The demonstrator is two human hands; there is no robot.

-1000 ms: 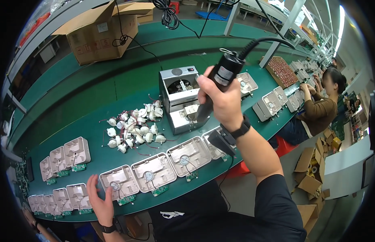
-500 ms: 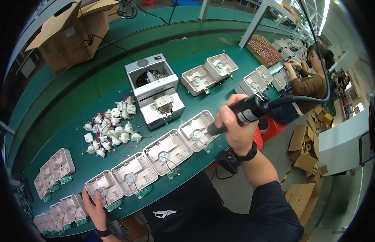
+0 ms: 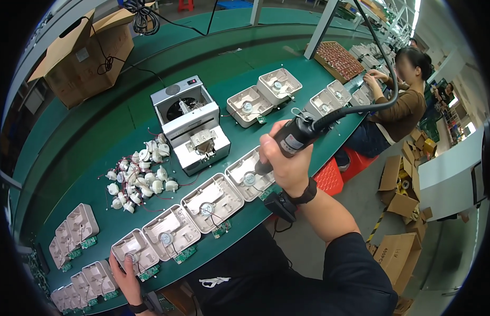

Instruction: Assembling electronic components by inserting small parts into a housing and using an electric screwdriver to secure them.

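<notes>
Right hand grips a black driver (probably heavy, best held mid-barrel), left hand clasping a pale housing

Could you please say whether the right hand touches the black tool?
Touching; the head view shows the right hand wrapped around the black tool.

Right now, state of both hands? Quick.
Left hand: at the edge of a pale plastic case, thumb over its rim; cannot tell whether the grip is closed.
Right hand: grip closed, holding a black corded power tool.
</notes>
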